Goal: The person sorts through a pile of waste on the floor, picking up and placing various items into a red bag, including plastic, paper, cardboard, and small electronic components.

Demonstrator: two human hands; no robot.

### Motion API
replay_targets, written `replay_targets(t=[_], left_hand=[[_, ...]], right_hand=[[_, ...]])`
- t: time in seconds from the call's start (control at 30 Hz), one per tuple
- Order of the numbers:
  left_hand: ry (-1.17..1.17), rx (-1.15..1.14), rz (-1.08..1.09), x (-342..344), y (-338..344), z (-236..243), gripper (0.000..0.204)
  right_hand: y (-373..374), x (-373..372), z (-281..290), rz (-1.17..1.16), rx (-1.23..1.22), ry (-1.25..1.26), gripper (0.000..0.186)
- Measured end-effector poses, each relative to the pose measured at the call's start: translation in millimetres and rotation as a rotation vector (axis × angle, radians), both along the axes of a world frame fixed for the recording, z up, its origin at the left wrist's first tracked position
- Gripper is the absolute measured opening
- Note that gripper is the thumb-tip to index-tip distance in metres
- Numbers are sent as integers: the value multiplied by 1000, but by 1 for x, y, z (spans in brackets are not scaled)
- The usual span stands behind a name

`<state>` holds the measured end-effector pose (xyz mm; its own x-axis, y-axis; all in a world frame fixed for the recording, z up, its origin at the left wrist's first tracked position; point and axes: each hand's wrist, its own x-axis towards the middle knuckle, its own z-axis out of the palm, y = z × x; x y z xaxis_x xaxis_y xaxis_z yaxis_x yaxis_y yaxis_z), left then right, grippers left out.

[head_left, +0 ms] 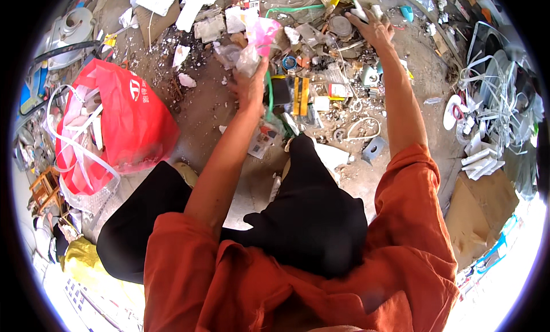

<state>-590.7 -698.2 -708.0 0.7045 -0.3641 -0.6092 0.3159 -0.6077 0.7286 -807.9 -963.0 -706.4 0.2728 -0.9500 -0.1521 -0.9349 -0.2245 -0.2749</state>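
My left hand [250, 87] is closed round crumpled clear plastic film [247, 61], held over the litter on the ground. Right against the film is a bright pink piece of plastic [264, 35]; whether my hand grips that too, I cannot tell. Farther off on the right, my right hand [375, 33] reaches out with its fingers apart, beside a whitish stick-like piece [360, 14] at the top of the pile. A round, lid-like disc [340, 26] lies left of that hand. Between my arms are a black and yellow piece [301, 96], a blue ring [289, 63] and a green strap [270, 94].
A red bag [132, 117] stuffed with white scraps stands on the left. Tangled white straps [498, 103] and a cardboard piece [481, 214] lie on the right. A grey plate with a hole [374, 150] rests near my knee. White crumbs are scattered over the ground.
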Motion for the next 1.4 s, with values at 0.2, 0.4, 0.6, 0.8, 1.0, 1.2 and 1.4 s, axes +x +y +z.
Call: replay_targets(t=[0.2, 0.4, 0.6, 0.8, 1.0, 1.2, 1.4], left_hand=[[-39, -50, 158, -5, -26, 7, 86], [436, -532, 305, 9, -9, 26, 38], [676, -692, 195, 18, 9, 66, 37], [450, -717, 89, 49, -16, 148, 74], [252, -935, -113, 101, -34, 265, 66], [196, -1054, -146, 216, 80, 350, 32], [9, -945, -77, 315, 204, 314, 24]], right_hand=[[114, 113, 35, 113, 129, -242, 81], [159, 144, 29, 297, 513, -664, 80], [184, 136, 84, 132, 904, -913, 104], [183, 168, 169, 235, 751, -1044, 107], [161, 217, 278, 463, 450, -1085, 76], [252, 342, 338, 740, 443, -1443, 74], [345, 430, 306, 885, 294, -1611, 86]])
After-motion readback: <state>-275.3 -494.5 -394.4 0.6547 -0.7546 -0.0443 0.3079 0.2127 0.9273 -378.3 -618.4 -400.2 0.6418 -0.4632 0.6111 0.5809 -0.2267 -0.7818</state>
